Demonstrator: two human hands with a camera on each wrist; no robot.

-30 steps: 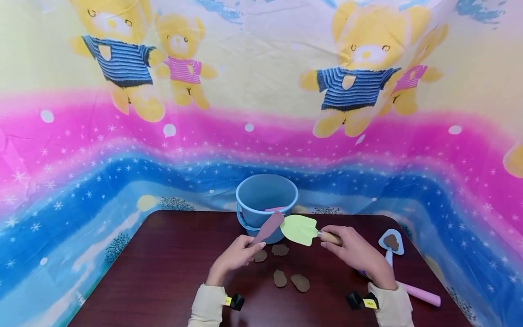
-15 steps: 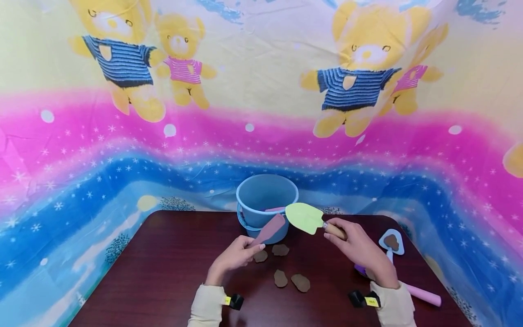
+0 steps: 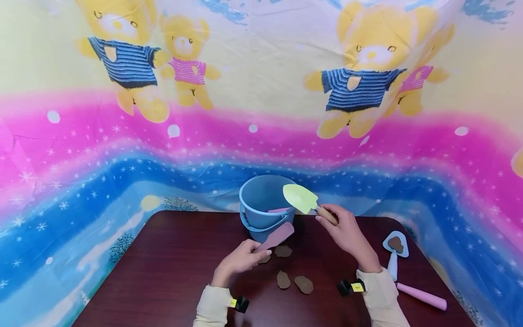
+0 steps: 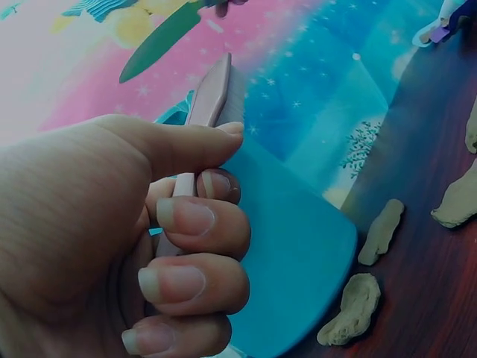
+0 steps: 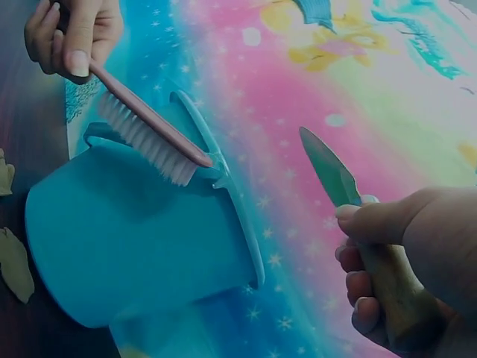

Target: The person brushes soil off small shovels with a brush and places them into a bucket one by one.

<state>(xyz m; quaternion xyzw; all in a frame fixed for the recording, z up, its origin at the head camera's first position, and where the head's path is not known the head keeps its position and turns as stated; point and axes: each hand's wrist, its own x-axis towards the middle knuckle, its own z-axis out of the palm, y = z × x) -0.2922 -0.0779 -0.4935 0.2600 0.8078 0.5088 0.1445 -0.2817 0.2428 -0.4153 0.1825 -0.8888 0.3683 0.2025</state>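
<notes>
My left hand (image 3: 239, 261) grips the handle of a pink brush (image 3: 278, 236); its white bristles (image 5: 153, 142) face the bucket in the right wrist view. My right hand (image 3: 345, 229) holds a garden trowel (image 3: 300, 197) by its wooden handle (image 3: 328, 215). The trowel's pale green blade points left and overlaps the right side of the bucket's mouth in the head view. Behind the brush, the light blue bucket (image 3: 255, 220) stands upright at the back of the table, with something pink inside. Several flat brown lumps (image 3: 303, 284) lie in front of it, one partly hidden by my left hand.
At the right of the dark wooden table (image 3: 171, 272) lies a small light blue shovel (image 3: 393, 265) with a brown lump on its blade. A pink handle (image 3: 422, 296) lies beside it. A bear-print cloth (image 3: 253, 150) hangs close behind the table.
My right hand has raised the trowel away from the brush, up to the bucket's mouth. The brush has shifted slightly down and right. The head view has shifted a little.
</notes>
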